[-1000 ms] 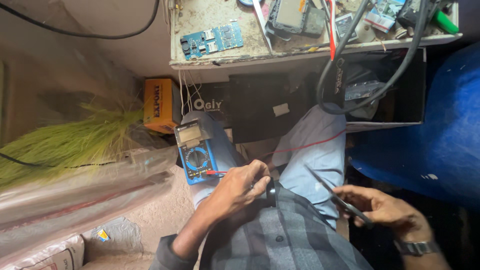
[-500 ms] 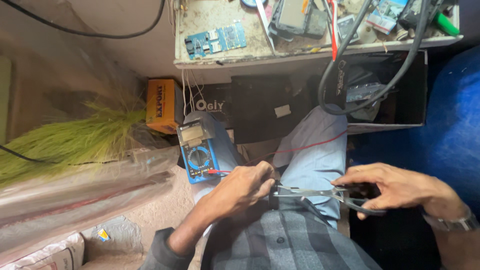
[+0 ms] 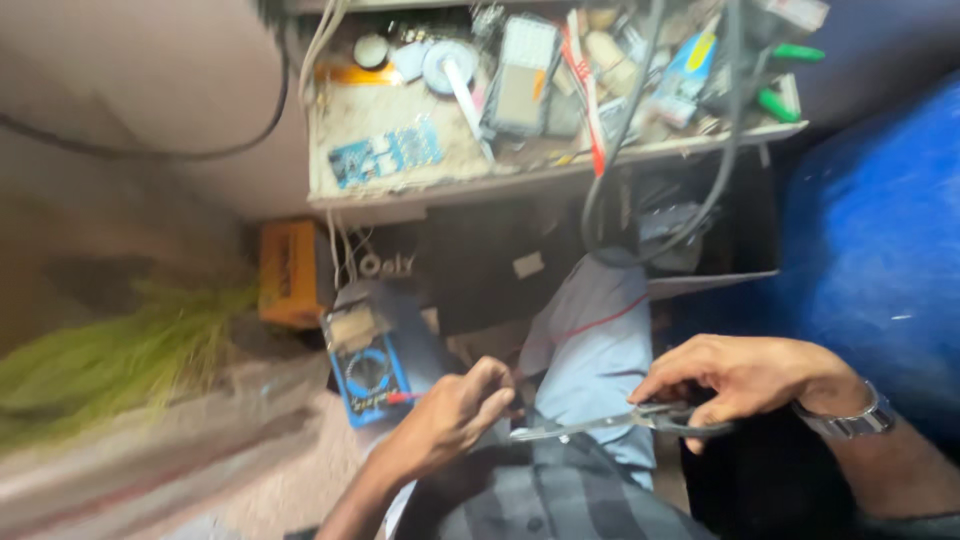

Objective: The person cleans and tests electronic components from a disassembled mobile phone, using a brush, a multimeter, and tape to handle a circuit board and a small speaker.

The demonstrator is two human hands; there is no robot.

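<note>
right hand (image 3: 745, 378) fingers through scissors (image 3: 610, 423) handles, blades closed | left hand (image 3: 455, 412) fingers pinched at blade tips, steadying something too small to tell | meter (image 3: 365, 372) on lap, within reach

place: electronics repair workshop | cues: cluttered workbench (image 3: 400, 190), circuit board (image 3: 385, 152), multimeter (image 3: 365, 370), cables (image 3: 610, 150)

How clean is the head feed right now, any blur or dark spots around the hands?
Head view: motion blur smears everything, worst at the left edge over the green broom; the left hand and right hand on the scissors read soft but clear; the cluttered shelf is brightly lit; the lap below the hands falls into shadow.
</note>
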